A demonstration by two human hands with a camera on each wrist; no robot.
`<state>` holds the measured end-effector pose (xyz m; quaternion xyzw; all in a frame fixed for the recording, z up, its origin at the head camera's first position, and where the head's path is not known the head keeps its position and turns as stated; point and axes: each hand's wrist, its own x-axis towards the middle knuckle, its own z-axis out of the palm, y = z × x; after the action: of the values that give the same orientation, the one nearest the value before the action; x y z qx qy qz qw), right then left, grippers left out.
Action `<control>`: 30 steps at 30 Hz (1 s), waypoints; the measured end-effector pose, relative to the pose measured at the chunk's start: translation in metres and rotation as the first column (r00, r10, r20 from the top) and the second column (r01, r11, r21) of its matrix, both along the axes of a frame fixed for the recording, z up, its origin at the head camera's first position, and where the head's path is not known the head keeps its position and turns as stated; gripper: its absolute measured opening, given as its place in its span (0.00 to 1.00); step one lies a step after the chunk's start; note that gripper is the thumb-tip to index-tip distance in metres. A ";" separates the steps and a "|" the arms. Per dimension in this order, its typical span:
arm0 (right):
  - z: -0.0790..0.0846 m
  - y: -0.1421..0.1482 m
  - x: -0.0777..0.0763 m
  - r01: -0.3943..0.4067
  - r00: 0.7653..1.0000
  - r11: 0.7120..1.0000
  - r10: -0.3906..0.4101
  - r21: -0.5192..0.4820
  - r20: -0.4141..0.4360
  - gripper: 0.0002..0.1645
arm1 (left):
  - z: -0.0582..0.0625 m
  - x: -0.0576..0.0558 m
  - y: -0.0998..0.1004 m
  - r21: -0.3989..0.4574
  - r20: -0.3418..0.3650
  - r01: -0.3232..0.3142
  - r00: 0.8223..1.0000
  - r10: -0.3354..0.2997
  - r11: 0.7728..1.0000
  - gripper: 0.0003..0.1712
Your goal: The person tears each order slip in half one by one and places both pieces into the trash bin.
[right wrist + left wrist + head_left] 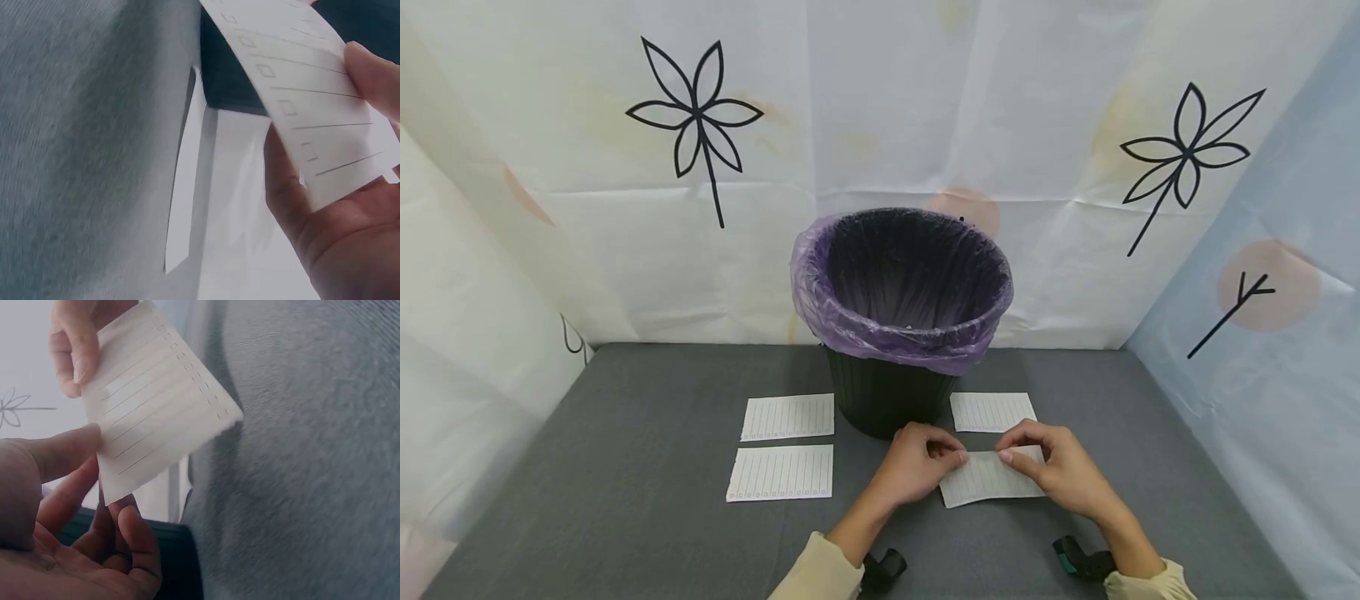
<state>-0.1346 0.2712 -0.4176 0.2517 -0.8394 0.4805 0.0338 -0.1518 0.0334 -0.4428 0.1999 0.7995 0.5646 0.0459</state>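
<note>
Grey, woven-looking counter (625,475): matte and fine-grained; it stretched back to a creased white sheeting backdrop (880,92) printed with black outline flowers and blush circles.
Black, ribbed, tapering bin (887,392): round-mouthed and upright at the back of the counter; a crinkled, translucent purple plastic liner (857,321) was folded over its rim.
White, ruled, rectangular paper sheet (988,481): thin and slightly bowed; parallel dark lines crossed it, small printed squares ran along one long edge, and one short edge looked ragged; it was held above the counter, in front of the bin and towards its right in the head view.
Left hand (919,462): thumb and fingers pinched the sheet's far edge near a corner; a cream sleeve covered the forearm.
Right hand (1056,467): thumb and fingers pinched the same far edge, close to the left hand's fingertips.
Matching ruled paper slips (781,472): two lay flat left of the bin's foot, one nearer than the other; a third lay flat behind the held sheet, just beside the bin.
</note>
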 end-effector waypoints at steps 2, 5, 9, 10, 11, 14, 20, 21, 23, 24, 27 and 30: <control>0.002 -0.003 0.001 -0.002 1.000 1.000 0.002 -0.029 0.000 0.08 | 0.003 0.000 -0.004 0.023 -0.011 0.012 1.000 -0.012 1.000 0.03; 0.004 -0.008 0.001 0.003 1.000 0.997 -0.002 -0.072 0.009 0.07 | 0.008 0.001 -0.009 0.061 -0.023 0.029 0.999 -0.027 0.998 0.03; 0.004 -0.016 0.001 0.008 1.000 0.994 -0.006 -0.112 0.024 0.05 | 0.014 0.002 -0.013 0.091 -0.032 0.037 0.999 -0.034 0.995 0.03; 0.004 -0.018 0.000 0.005 1.000 0.993 -0.002 -0.122 0.025 0.05 | 0.015 0.003 -0.014 0.086 -0.036 0.035 0.999 -0.032 0.996 0.03; 0.004 -0.020 0.000 0.003 1.000 0.991 0.000 -0.131 0.022 0.05 | 0.017 0.003 -0.015 0.080 -0.038 0.033 0.999 -0.031 0.996 0.03; 0.005 -0.027 0.000 0.003 1.000 0.988 -0.002 -0.153 0.006 0.04 | 0.022 0.006 -0.019 0.043 -0.056 0.024 0.998 -0.022 0.999 0.03; 0.008 -0.039 0.000 0.003 1.000 0.985 0.000 -0.172 0.014 0.05 | 0.028 0.009 -0.027 0.037 -0.102 0.009 0.995 -0.005 0.999 0.04; 0.008 -0.041 0.000 0.003 1.000 0.985 0.000 -0.171 0.017 0.05 | 0.029 0.010 -0.029 0.038 -0.112 0.004 0.994 0.000 0.999 0.04; 0.009 -0.044 -0.001 0.001 1.000 0.985 0.002 -0.173 0.019 0.05 | 0.031 0.011 -0.032 0.032 -0.128 -0.004 0.992 0.008 0.999 0.04; 0.009 -0.046 -0.001 0.000 1.000 0.984 0.003 -0.176 0.015 0.05 | 0.032 0.012 -0.034 0.030 -0.137 -0.005 0.991 0.009 1.000 0.05; 0.012 -0.051 -0.001 -0.005 1.000 0.980 0.006 -0.197 0.004 0.05 | 0.036 0.013 -0.038 0.032 -0.163 -0.013 0.986 0.018 0.999 0.05; 0.015 -0.056 -0.001 -0.002 1.000 0.974 0.000 -0.225 -0.006 0.06 | 0.039 0.012 -0.041 0.049 -0.180 -0.027 0.983 0.036 0.998 0.05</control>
<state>-0.1357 0.2155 -0.4021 0.2482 -0.7795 0.5715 0.0645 -0.1397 -0.0079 -0.4038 0.2384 0.7900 0.5634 -0.0404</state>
